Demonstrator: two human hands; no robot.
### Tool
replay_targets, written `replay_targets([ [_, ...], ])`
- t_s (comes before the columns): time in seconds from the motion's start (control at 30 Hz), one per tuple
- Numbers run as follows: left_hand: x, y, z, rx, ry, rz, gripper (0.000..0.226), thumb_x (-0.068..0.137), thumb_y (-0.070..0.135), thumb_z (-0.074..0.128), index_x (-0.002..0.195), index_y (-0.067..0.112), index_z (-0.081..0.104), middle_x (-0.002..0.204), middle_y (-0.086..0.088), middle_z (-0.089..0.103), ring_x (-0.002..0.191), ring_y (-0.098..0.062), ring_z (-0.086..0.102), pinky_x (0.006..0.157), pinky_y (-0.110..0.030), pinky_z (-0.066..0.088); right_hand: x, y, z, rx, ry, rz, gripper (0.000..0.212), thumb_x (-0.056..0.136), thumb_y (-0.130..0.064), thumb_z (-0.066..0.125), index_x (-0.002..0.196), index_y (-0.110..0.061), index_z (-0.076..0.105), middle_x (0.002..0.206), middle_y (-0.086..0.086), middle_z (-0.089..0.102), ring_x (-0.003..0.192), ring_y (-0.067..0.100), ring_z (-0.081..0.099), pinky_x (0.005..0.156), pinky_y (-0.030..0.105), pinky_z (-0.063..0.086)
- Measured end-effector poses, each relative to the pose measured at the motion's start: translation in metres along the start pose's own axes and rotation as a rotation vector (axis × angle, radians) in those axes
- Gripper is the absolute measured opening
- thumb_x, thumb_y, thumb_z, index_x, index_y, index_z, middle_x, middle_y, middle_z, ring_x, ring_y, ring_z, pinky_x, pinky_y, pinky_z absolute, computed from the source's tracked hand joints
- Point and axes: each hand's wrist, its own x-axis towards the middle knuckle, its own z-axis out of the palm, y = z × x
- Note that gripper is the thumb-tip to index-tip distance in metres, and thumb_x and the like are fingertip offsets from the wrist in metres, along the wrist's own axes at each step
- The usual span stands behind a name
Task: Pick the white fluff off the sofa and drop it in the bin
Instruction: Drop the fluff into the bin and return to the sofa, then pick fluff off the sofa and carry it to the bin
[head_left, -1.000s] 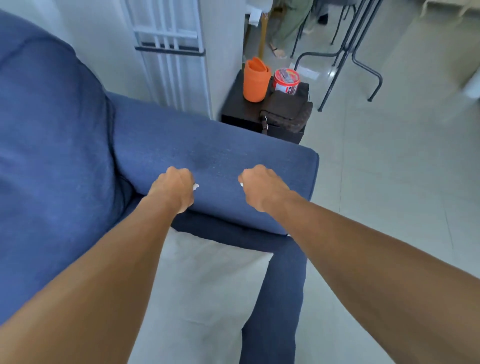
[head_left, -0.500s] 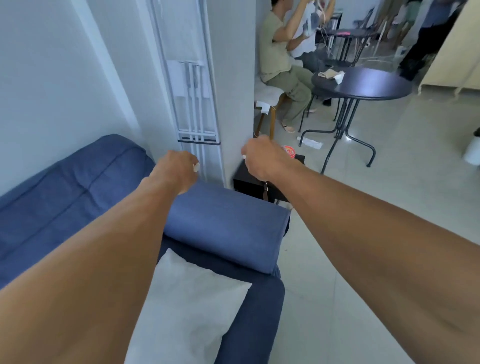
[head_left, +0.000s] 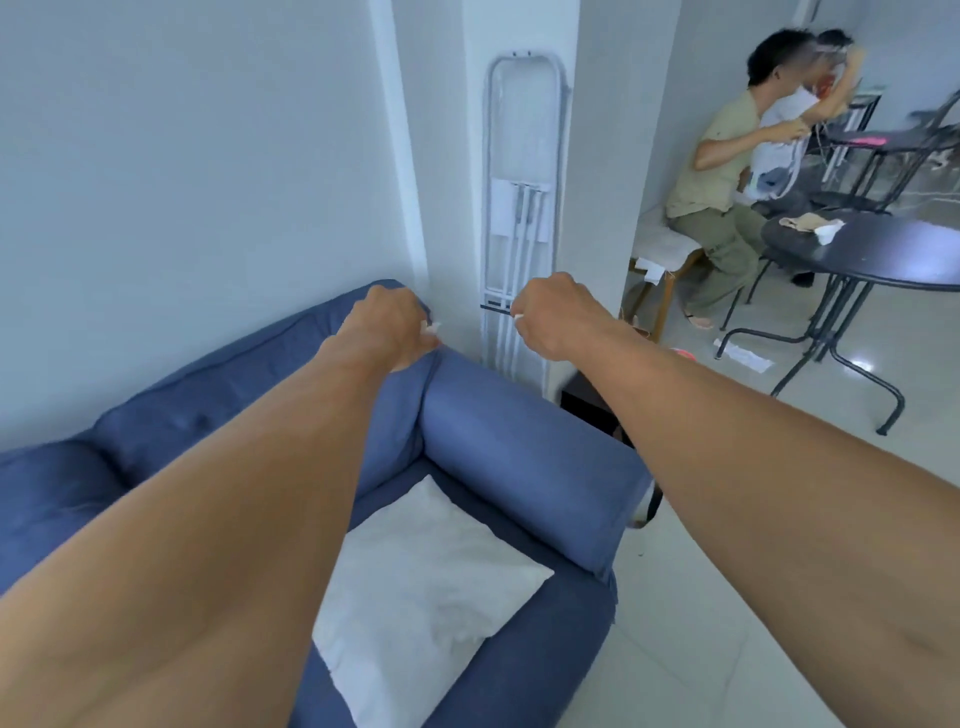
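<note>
Two bare arms reach forward above a blue sofa (head_left: 498, 467). The left hand (head_left: 390, 326) is curled into a loose fist above the sofa's back corner, its fingers pressed together on a small tuft of white fluff (head_left: 431, 326) that pokes out on the side toward the other hand. The right hand (head_left: 553, 314) is also closed, held above the sofa's padded armrest, pinching a smaller white fleck (head_left: 517, 315) at its fingertips. A white cushion (head_left: 431, 587) lies on the sofa seat, beside the armrest. Behind the sofa, a folded white metal rack (head_left: 522, 208) leans against a pillar. Beyond the armrest, a round black table (head_left: 883, 249) stands on the pale tiled floor, with a seated person (head_left: 722, 171) next to it.
</note>
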Motion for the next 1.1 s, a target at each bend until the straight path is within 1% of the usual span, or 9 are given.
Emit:
replay_targets([
  [0.1,-0.021,-0.025,-0.019,-0.014,0.054,-0.093,0.031,0.094,0.033,0.048,0.078,0.008,0.059,0.106,-0.018,0.059,0.09,-0.033,0.055,0.067,-0.032,0.038,-0.004,-0.035,-0.006,0.009,0.011,-0.065,0.013,0.092,-0.006,0.046,0.089,-0.003,0.058,0.093,0.011,0.047,0.082,0.03,0.047,0.067,0.029,0.038],
  [0.2,-0.053,-0.062,-0.04,0.02,0.097,-0.177,0.035,0.099,0.032,0.043,0.1,0.003,0.063,0.114,-0.019,0.056,0.102,-0.037,0.057,0.071,-0.032,0.039,-0.015,-0.083,-0.011,0.035,0.012,-0.145,0.026,0.092,-0.007,0.043,0.067,-0.009,0.04,0.082,0.007,0.039,0.078,0.028,0.042,0.063,0.028,0.032],
  [0.33,-0.107,-0.117,-0.063,0.073,0.15,-0.247,0.033,0.1,0.028,0.041,0.115,0.01,0.064,0.117,-0.016,0.055,0.108,-0.036,0.055,0.077,-0.034,0.043,-0.042,-0.153,-0.007,0.025,0.015,-0.231,0.033,0.088,-0.002,0.043,0.061,-0.014,0.031,0.077,0.004,0.033,0.07,0.026,0.039,0.051,0.026,0.027],
  [0.43,-0.15,-0.15,-0.074,0.076,0.162,-0.3,0.031,0.098,0.026,0.042,0.117,0.017,0.066,0.117,-0.013,0.055,0.106,-0.034,0.055,0.079,-0.037,0.048,-0.072,-0.198,0.002,0.003,-0.028,-0.315,0.024,0.087,0.0,0.043,0.066,-0.011,0.043,0.086,0.006,0.037,0.065,0.025,0.04,0.053,0.026,0.032],
  [0.53,-0.207,-0.191,-0.082,0.071,0.197,-0.387,0.029,0.097,0.024,0.044,0.114,0.017,0.067,0.121,-0.012,0.054,0.101,-0.032,0.055,0.076,-0.034,0.045,-0.107,-0.253,0.013,0.009,-0.053,-0.42,0.017,0.088,0.0,0.043,0.077,-0.01,0.052,0.096,0.008,0.04,0.064,0.023,0.041,0.049,0.025,0.029],
  [0.7,-0.278,-0.242,-0.09,0.073,0.217,-0.545,0.029,0.094,0.026,0.047,0.112,0.014,0.067,0.121,-0.012,0.054,0.106,-0.033,0.055,0.083,-0.038,0.049,-0.144,-0.321,0.029,0.019,-0.106,-0.563,0.019,0.089,-0.001,0.044,0.096,-0.006,0.061,0.107,0.012,0.045,0.074,0.026,0.044,0.053,0.025,0.033],
  [0.83,-0.327,-0.281,-0.099,0.043,0.253,-0.653,0.026,0.092,0.021,0.05,0.103,0.01,0.071,0.112,-0.012,0.059,0.09,-0.031,0.057,0.076,-0.036,0.05,-0.169,-0.382,0.045,0.026,-0.125,-0.697,0.019,0.09,-0.003,0.044,0.097,-0.005,0.062,0.109,0.013,0.048,0.081,0.028,0.045,0.061,0.029,0.038],
  [0.93,-0.364,-0.312,-0.102,0.07,0.251,-0.744,0.026,0.092,0.021,0.049,0.098,0.012,0.072,0.108,-0.01,0.06,0.09,-0.03,0.058,0.068,-0.033,0.047,-0.18,-0.427,0.063,0.037,-0.149,-0.792,0.023,0.09,-0.001,0.042,0.099,-0.005,0.063,0.105,0.012,0.046,0.08,0.027,0.046,0.061,0.028,0.04],
  [1.1,-0.417,-0.362,-0.098,0.037,0.299,-0.924,0.025,0.091,0.023,0.05,0.101,0.016,0.072,0.114,-0.006,0.058,0.101,-0.031,0.054,0.084,-0.041,0.051,-0.201,-0.501,0.098,0.038,-0.164,-0.986,0.027,0.092,-0.009,0.045,0.11,-0.012,0.065,0.113,0.012,0.051,0.09,0.028,0.052,0.072,0.03,0.046],
])
